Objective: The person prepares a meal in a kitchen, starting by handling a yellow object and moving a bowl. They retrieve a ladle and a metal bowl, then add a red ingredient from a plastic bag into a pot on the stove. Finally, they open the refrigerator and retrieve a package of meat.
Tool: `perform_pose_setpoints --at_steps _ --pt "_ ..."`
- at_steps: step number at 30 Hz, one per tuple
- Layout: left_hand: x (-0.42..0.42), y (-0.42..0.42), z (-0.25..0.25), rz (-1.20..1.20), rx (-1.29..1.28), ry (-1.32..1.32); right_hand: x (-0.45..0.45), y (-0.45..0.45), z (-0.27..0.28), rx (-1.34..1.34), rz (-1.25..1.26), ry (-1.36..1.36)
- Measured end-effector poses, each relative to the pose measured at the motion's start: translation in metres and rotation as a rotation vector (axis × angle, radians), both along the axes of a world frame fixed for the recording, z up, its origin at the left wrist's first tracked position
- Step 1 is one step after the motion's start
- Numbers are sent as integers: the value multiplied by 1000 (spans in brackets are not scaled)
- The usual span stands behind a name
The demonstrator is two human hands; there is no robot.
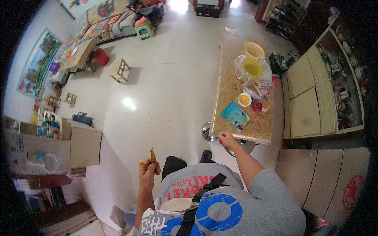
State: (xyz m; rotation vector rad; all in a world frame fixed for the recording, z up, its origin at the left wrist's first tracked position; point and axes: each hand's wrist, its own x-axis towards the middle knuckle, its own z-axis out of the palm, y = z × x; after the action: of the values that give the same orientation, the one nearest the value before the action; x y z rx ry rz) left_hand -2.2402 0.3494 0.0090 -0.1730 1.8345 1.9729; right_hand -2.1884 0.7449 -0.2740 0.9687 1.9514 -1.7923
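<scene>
My left hand (149,168) is closed around a brownish-yellow piece that looks like a banana peel (153,155), held above the floor left of my body. One end points up past the fingers and another part sticks out to the left. My right hand (226,139) is at the near left corner of a brown-topped table (218,118), its fingers curled; whether they grip anything is hidden. Just beyond it lies a teal booklet or flat packet (235,115). Behind that stand a white bowl (244,100) with yellow contents and a red apple-like fruit (257,106).
Farther along the table are clear plastic bags (263,72), a yellow-green bowl (253,68) and a cream basin (254,50). Round metal objects (209,131) show at the table's near end. A cream cabinet (304,97) borders the right. A small wooden stool (120,70) stands across the floor.
</scene>
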Motion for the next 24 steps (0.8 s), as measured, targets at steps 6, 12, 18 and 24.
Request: perform_pose_setpoints --at_steps 6,12,18,24 --pt "-153 7 -29 -160 -71 -21 -57 18 -23 0 -241 -36" --pt "-315 24 -18 -381 -271 8 -2 -31 -46 -16 -611 -568" --pt "-449 94 -20 -660 -345 74 -28 -86 -41 -218 -697 -532" --pt "-518 248 -50 -933 -273 11 -87 -89 -70 -323 -1012 -389"
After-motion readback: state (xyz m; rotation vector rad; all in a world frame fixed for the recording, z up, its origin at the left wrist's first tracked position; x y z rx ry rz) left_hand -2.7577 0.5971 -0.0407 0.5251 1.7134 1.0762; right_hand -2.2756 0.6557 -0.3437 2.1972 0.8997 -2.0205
